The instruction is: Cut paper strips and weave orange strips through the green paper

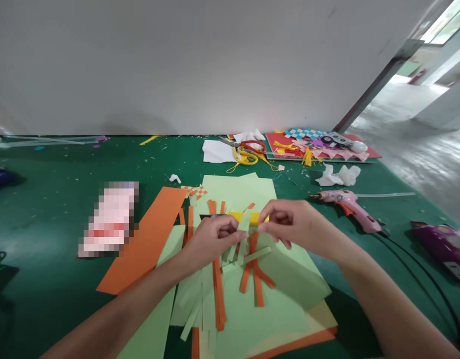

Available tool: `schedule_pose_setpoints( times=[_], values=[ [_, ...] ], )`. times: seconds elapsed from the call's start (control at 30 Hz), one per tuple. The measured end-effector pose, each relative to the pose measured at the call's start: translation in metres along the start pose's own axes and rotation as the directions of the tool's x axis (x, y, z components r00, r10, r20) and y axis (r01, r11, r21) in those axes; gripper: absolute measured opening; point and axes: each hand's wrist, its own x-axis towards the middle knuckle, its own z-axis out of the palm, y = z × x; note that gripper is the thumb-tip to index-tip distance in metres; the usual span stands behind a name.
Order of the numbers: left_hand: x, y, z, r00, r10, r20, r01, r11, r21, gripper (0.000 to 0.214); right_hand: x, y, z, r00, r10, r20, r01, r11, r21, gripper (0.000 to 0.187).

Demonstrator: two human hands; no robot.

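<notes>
My left hand (217, 237) is closed, pinching a pale green paper strip (244, 234) between thumb and fingers. Close by on the right, the fingertips of my right hand (290, 224) are pressed together; whatever they hold, if anything, is too small to make out. Behind both hands lies a yellow tool (248, 218) with a dark end, partly covered by the fingers, so its kind is unclear. Orange paper strips (257, 279) and more green strips (192, 319) lie scattered on stacked pale green sheets (286, 304) beneath my hands.
An orange sheet (147, 239) lies to the left. On the right are a pink glue gun (351, 207) with its cord, crumpled white tissue (338, 175) and a purple device (441, 249). Red-handled scissors (253, 146) and a red board (353, 142) with paper decorations sit near the wall.
</notes>
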Motion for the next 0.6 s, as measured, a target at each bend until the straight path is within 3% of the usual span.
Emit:
schedule_pose_setpoints(
  times=[0.07,0.13,0.3,0.5,0.6],
  values=[
    [-0.001,0.000,0.000,1.000,0.011,-0.016,-0.011,1.000,-0.009,0.026,-0.004,0.006,-0.002,0.980,0.048,0.194,-0.019,0.989,-0.145,0.009],
    [-0.001,0.002,-0.001,1.000,0.007,-0.020,-0.008,1.000,-0.023,0.026,-0.005,0.014,0.000,0.961,0.062,0.270,0.017,0.959,-0.282,0.005],
    [-0.001,0.004,-0.002,1.000,0.005,-0.016,-0.006,0.999,-0.037,0.028,-0.003,0.025,0.011,0.970,-0.031,0.240,0.137,0.889,-0.437,0.007],
    [-0.001,0.003,-0.002,1.000,-0.025,-0.007,0.025,0.999,-0.035,0.029,0.001,0.019,0.006,0.941,0.059,0.332,0.098,0.893,-0.438,0.006],
    [-0.002,0.002,-0.002,1.000,-0.022,-0.014,0.022,0.999,-0.028,0.032,0.003,0.020,0.002,0.945,0.079,0.318,0.077,0.891,-0.448,0.006]
  ],
)
